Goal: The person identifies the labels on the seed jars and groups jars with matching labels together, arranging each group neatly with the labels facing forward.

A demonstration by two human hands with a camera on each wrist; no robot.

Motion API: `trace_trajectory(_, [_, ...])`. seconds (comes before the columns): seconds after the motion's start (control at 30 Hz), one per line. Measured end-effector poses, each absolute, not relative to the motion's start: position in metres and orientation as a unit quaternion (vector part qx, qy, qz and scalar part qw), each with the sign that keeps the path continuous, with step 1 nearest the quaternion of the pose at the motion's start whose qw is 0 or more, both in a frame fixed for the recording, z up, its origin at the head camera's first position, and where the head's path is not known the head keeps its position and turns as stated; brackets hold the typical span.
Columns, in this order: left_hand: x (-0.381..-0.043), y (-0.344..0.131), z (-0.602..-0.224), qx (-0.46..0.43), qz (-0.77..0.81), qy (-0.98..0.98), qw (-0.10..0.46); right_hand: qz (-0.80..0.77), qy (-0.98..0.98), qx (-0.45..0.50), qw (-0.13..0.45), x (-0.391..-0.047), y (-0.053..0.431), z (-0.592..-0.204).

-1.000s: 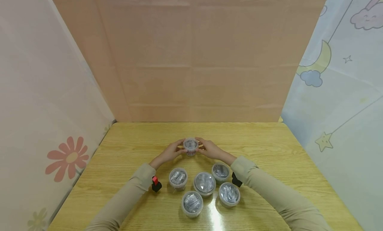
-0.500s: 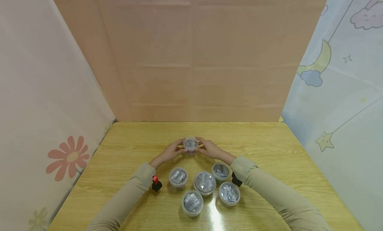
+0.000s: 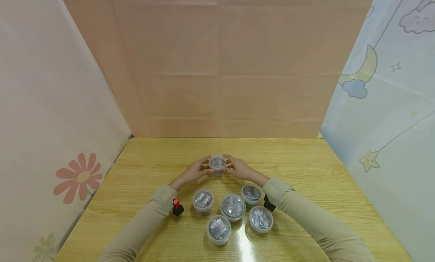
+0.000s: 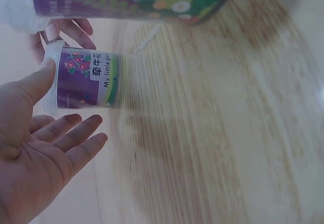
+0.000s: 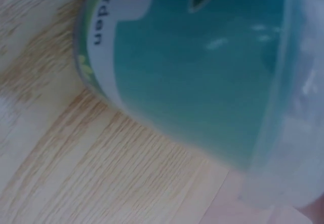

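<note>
Purple-labelled cup (image 4: 76, 92), upright beyond 5 other cups (image 3: 233, 207), is gripped at its rim by thumb and fingertips of both left hand (image 3: 194, 170) and right hand (image 3: 240, 170); uneven squeezing could tip it, and drawing back low could knock those 5.

A long khaki left sleeve (image 3: 144, 218) shows at the lower left of the head view, creased near the bottom edge and ending in a broad left cuff (image 3: 161, 197); its matching right sleeve (image 3: 316, 220), at the lower right, ends in a similar right cuff (image 3: 276, 189). Beside the cuffs sit a small black left wrist camera (image 3: 178, 210) with a bright red piece (image 3: 176, 202) and a black right wrist camera (image 3: 269, 204), partly hidden.
</note>
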State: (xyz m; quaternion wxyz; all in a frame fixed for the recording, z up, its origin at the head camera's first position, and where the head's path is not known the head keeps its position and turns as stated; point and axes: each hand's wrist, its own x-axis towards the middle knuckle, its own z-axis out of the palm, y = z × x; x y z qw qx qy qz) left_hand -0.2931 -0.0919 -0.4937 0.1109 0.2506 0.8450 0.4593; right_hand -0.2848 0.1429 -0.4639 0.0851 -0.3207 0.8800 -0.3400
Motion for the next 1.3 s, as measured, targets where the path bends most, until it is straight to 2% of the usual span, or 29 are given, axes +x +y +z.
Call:
trace_trajectory(0.53, [-0.291, -0.097, -0.488, 0.253, 0.456, 0.846, 0.111, -0.335, 0.884, -0.321, 0.055, -0.288, 0.151, -0.465])
trace_trajectory(0.97, [-0.290, -0.107, -0.491, 0.251, 0.462, 0.843, 0.110, -0.336, 0.889, -0.306, 0.053, -0.284, 0.157, -0.461])
trace_trajectory(1.3, [-0.288, -0.114, -0.493, 0.277, 0.456, 0.840, 0.104, -0.324, 0.888, -0.326, 0.019, -0.281, 0.159, -0.462])
